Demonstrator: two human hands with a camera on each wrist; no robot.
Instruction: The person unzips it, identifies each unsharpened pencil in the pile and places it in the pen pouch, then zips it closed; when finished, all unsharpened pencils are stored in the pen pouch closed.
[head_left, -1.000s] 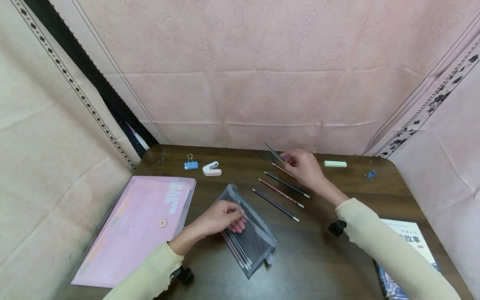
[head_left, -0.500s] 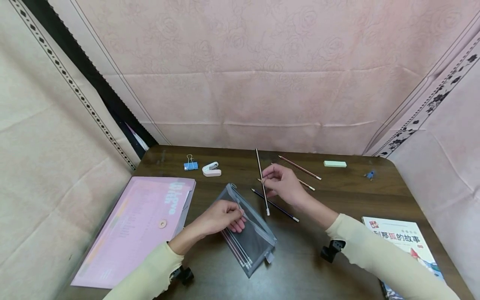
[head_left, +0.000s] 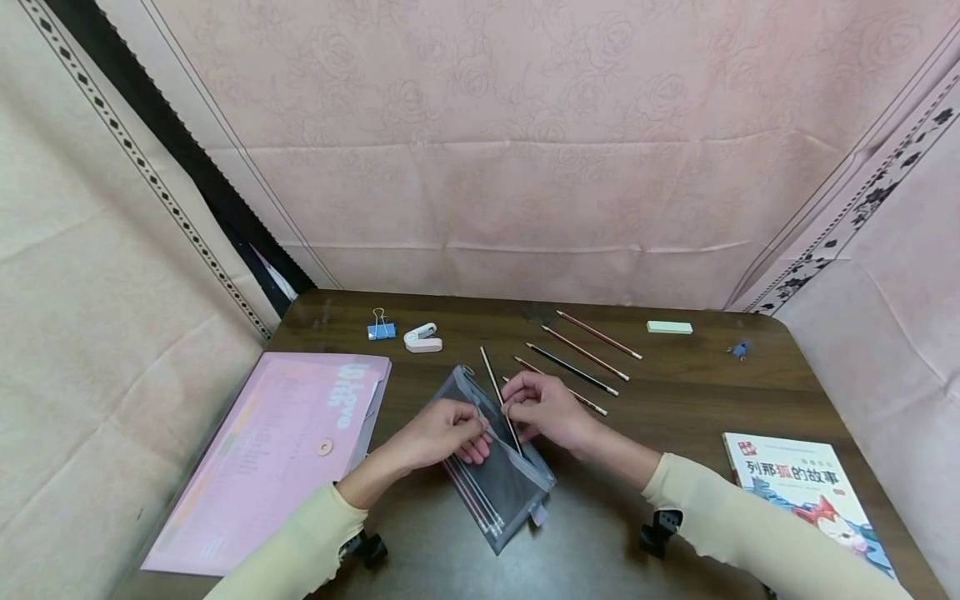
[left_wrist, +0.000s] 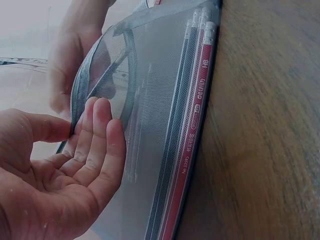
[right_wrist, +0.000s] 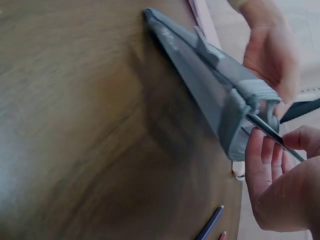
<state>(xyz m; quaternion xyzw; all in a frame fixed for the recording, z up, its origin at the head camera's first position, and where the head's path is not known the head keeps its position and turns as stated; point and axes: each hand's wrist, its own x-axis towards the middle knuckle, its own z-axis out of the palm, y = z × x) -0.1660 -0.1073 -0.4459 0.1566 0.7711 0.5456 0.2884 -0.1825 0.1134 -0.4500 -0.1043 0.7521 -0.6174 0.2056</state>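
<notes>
A grey mesh zip pouch (head_left: 498,492) lies slanted in front of me, with several pencils (left_wrist: 197,100) inside along one side. My left hand (head_left: 442,433) pinches the edge of its opening between thumb and fingers, holding the mouth apart. In my right hand (head_left: 551,412), thumb and fingers pinch a dark pencil (head_left: 491,375). Its lower end reaches into the pouch's mouth, as the right wrist view shows with the pencil (right_wrist: 272,132) at the zip edge. Behind the right hand, several loose pencils (head_left: 585,352) lie in a slanted row, one mostly hidden by that hand.
A pink document folder (head_left: 270,458) lies at left. Along the back sit a blue binder clip (head_left: 382,331), a white mini stapler (head_left: 423,338), a pale green block (head_left: 670,327) and a small blue object (head_left: 739,349). A book (head_left: 810,492) lies at right, partly under the sleeve.
My right hand has come from the back of the table toward me and leftward, carrying the pencil to the pouch's mouth. The left hand and pouch have hardly moved.
</notes>
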